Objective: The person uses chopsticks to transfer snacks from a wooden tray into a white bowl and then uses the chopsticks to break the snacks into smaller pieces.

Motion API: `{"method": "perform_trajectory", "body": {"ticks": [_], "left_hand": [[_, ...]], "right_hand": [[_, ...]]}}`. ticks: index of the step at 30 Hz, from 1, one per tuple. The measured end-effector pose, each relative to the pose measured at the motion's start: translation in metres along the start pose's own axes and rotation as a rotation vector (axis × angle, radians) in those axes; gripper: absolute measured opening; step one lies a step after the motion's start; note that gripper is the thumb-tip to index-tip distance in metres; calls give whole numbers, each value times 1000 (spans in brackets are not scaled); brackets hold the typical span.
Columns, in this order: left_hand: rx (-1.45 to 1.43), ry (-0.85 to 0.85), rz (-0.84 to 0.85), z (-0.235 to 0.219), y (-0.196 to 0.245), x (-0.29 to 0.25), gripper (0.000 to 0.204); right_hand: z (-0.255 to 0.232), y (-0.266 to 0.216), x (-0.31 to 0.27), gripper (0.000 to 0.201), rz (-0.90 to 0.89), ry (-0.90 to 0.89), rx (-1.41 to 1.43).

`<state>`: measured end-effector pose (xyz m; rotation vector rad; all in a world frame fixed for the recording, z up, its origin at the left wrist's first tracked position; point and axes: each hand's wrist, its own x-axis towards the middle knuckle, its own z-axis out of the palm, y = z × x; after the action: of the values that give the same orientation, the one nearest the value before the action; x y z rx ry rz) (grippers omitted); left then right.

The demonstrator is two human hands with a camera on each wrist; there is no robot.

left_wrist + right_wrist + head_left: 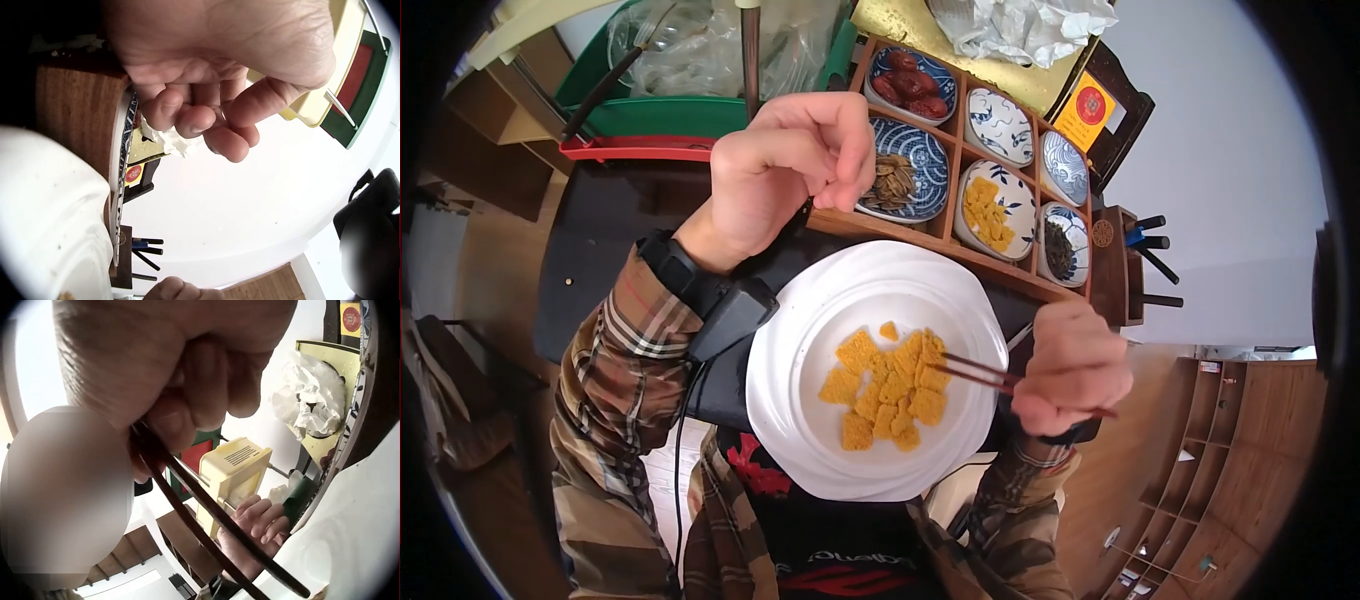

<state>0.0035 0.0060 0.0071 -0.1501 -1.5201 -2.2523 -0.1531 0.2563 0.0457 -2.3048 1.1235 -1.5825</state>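
Note:
My right hand [1072,368] grips a pair of dark brown chopsticks [975,372], also large in the right wrist view. Their tips reach the right side of a heap of yellow square crisps [890,385]. These lie in the well of a wide white plate [785,400] with a wavy rim. My left hand [785,175] is raised beyond the plate, beside a blue patterned bowl [925,150] of brown seeds. Its fingers hang loosely curled, thumb near the fingertips, and the left wrist view [206,106] shows nothing held.
Behind the plate stands a divided wooden tray [880,235] of patterned bowls, including red dates [912,85], yellow pieces [987,212] and dark leaves [1057,250]. A green bin [670,115] with plastic bags is at back left. A wooden holder [1112,265] with dark handles stands right of the tray.

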Motion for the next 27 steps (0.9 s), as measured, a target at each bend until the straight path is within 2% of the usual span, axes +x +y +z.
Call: {"method": "perform_trajectory", "body": {"ticks": [2,9,12,15,22,25,27], "left_hand": [[2,-1,10,-1,0,0,10],[-42,-4,-15,-1,1,1,10],[-44,-4,-14,-1,1,1,10],[-47,1,-20,0,1,1,10],[-11,-5,-21,0,3,1,9],[4,17,-34,1,3,0,9],[-7,24,-21,1,1,0,10]], "right_hand": [[5,-1,3,19,-133,-49,-57],[20,-36,12,28,-13,-166,-245],[24,-37,10,22,-21,-198,-379],[29,-42,8,24,14,-214,-447],[29,-39,9,29,-7,-257,-468],[28,-36,5,31,60,-241,-469],[22,-32,5,32,104,-292,-437]]}}
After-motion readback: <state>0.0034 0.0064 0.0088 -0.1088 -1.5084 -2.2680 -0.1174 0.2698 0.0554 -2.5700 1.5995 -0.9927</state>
